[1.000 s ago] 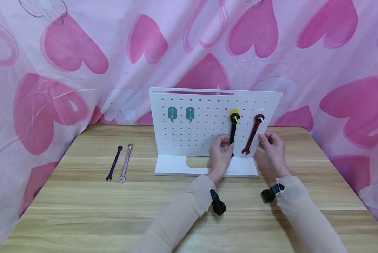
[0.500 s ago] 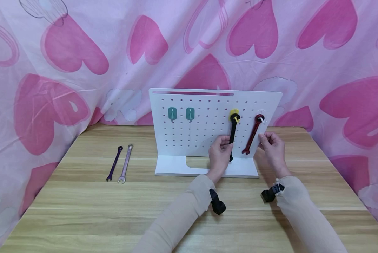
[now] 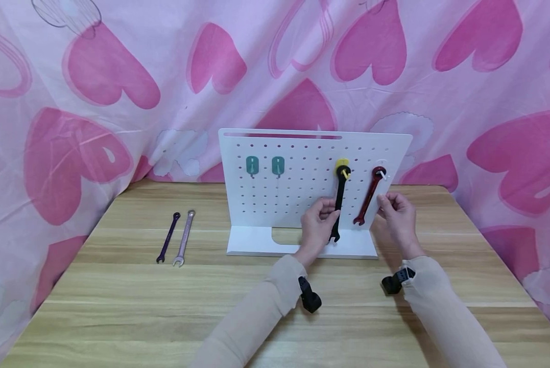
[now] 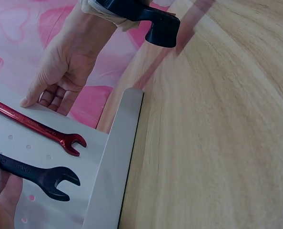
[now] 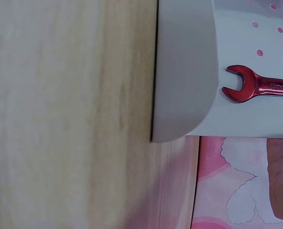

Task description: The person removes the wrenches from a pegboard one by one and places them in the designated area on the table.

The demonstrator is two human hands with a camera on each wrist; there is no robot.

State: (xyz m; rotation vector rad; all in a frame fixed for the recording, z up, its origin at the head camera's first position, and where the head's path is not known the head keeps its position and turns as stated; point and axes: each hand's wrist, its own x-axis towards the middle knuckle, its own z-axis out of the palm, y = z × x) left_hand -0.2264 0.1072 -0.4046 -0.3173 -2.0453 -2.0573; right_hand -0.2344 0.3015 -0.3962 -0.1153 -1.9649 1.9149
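A black combination wrench (image 3: 339, 197) hangs by its ring end on the yellow hook (image 3: 347, 174) of a white pegboard (image 3: 297, 199). My left hand (image 3: 318, 225) pinches its shaft between thumb and fingers, and the open-jawed end points down below the fingers. Beside it, a red wrench (image 3: 368, 198) hangs tilted on a white hook (image 3: 383, 175); its open end shows large in the right wrist view. My right hand (image 3: 400, 220) grips the pegboard's right edge, thumb on the front and fingers behind, as the left wrist view shows.
Two green hooks (image 3: 252, 165) on the board's left side bear nothing. A dark purple wrench (image 3: 168, 237) and a pale lilac wrench (image 3: 184, 238) lie side by side on the wooden table (image 3: 118, 306), left of the board. A pink heart-print cloth (image 3: 173, 56) hangs behind.
My left hand has shifted slightly left and down. The black wrench's lower end has swung down and a little left, now showing below the fingers. The right hand stays at the board's edge.
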